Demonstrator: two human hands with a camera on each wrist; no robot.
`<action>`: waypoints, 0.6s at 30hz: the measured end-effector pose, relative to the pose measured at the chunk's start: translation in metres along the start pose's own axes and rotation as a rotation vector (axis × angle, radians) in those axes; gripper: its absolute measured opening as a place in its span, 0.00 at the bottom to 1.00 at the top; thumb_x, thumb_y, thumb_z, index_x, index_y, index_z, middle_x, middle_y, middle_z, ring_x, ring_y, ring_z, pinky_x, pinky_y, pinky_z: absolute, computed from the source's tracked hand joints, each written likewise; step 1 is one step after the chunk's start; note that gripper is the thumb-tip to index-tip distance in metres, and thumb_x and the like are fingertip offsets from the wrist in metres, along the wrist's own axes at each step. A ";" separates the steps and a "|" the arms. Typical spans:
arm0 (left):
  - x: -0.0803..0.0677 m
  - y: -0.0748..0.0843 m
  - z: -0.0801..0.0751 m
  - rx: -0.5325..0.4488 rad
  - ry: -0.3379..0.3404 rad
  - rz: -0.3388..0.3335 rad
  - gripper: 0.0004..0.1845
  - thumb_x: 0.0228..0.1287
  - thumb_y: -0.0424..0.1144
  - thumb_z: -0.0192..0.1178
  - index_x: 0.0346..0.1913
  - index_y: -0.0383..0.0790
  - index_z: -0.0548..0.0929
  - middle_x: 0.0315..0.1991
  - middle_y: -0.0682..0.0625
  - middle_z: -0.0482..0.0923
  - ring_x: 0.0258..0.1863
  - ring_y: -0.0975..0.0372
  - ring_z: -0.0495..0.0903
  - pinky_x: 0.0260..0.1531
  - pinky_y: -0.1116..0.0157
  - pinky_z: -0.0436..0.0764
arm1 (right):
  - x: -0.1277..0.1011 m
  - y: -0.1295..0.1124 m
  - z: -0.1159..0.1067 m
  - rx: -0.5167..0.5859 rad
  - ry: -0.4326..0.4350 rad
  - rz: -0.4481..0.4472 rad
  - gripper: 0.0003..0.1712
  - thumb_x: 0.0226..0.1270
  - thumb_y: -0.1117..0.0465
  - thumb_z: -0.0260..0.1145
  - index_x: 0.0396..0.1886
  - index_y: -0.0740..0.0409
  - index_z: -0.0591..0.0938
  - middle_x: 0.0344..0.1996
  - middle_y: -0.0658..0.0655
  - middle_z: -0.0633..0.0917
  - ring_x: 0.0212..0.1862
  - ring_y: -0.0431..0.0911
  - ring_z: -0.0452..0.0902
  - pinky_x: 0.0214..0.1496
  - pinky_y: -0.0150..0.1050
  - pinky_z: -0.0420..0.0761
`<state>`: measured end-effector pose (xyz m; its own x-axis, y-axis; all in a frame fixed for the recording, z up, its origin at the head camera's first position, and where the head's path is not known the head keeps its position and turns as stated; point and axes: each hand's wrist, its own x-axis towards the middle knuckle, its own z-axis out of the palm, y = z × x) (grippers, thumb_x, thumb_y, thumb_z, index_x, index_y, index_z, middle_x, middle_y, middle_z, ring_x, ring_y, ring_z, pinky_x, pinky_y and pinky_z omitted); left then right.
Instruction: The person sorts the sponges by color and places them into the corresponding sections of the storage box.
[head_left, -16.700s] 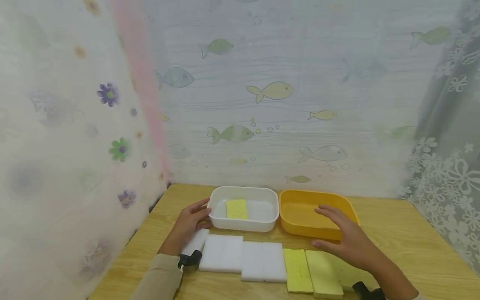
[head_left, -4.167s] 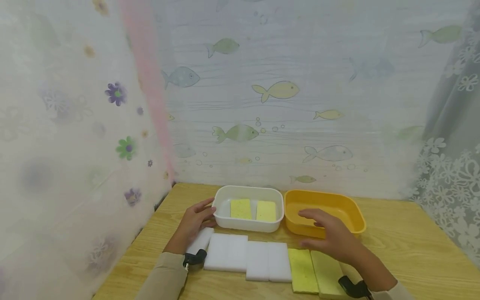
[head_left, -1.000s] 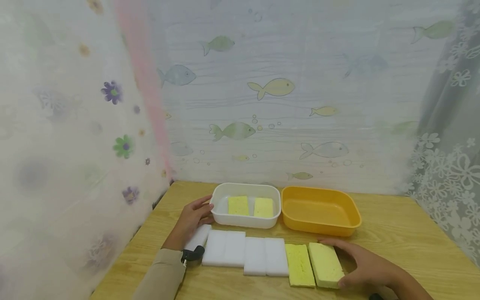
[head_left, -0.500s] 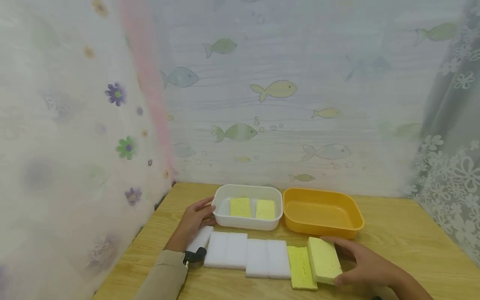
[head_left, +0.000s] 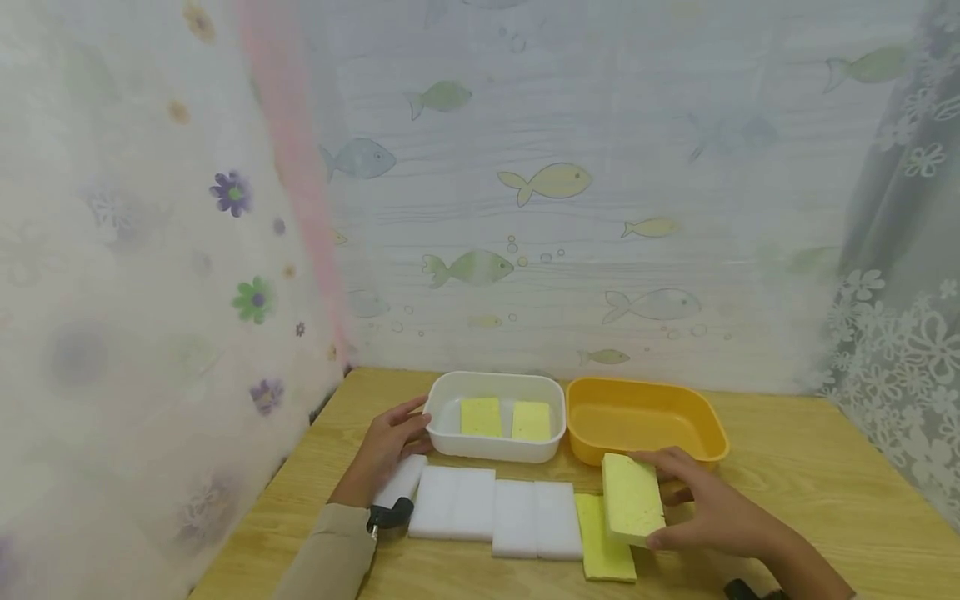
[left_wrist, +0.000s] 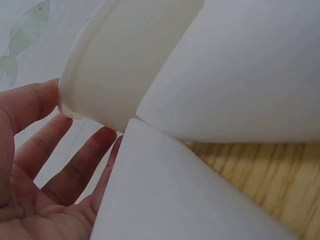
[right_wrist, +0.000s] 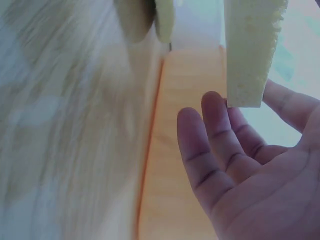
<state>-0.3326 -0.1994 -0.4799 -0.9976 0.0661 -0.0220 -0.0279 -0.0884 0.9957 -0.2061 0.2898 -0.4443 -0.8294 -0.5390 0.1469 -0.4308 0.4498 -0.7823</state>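
Right hand (head_left: 712,508): we see it pinch a yellow sponge (head_left: 632,498) by its ends, thumb near, fingers (right_wrist: 220,130) far, lifted clear of the table (head_left: 810,500) just before the orange tub (head_left: 648,421).

Left hand (head_left: 386,442): we find it relaxed, fingers (left_wrist: 75,167) spread, touching the left end of the white tub (head_left: 495,446), wrist over a white sponge (head_left: 397,482).

White tub contents: two yellow sponges (head_left: 506,418), flat.

Table row: white blocks (head_left: 495,515), then one yellow sponge (head_left: 603,550) lying flat.
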 end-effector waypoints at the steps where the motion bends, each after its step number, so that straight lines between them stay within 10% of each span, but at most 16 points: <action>1: 0.000 0.000 0.000 0.004 0.000 0.003 0.28 0.72 0.37 0.66 0.73 0.43 0.75 0.65 0.33 0.78 0.50 0.54 0.88 0.52 0.54 0.88 | 0.001 -0.001 0.001 -0.015 0.010 -0.007 0.51 0.60 0.57 0.81 0.79 0.46 0.65 0.59 0.60 0.72 0.57 0.42 0.77 0.52 0.39 0.87; 18: -0.001 0.001 0.000 0.009 0.005 -0.005 0.28 0.72 0.37 0.67 0.72 0.44 0.76 0.65 0.35 0.78 0.50 0.54 0.87 0.55 0.53 0.87 | 0.038 -0.022 0.003 -0.208 0.146 -0.036 0.54 0.51 0.42 0.84 0.77 0.44 0.69 0.62 0.47 0.78 0.55 0.43 0.76 0.51 0.39 0.87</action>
<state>-0.3318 -0.1996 -0.4787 -0.9977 0.0618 -0.0278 -0.0327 -0.0796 0.9963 -0.2268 0.2571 -0.4236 -0.8481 -0.4557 0.2701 -0.5125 0.5768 -0.6361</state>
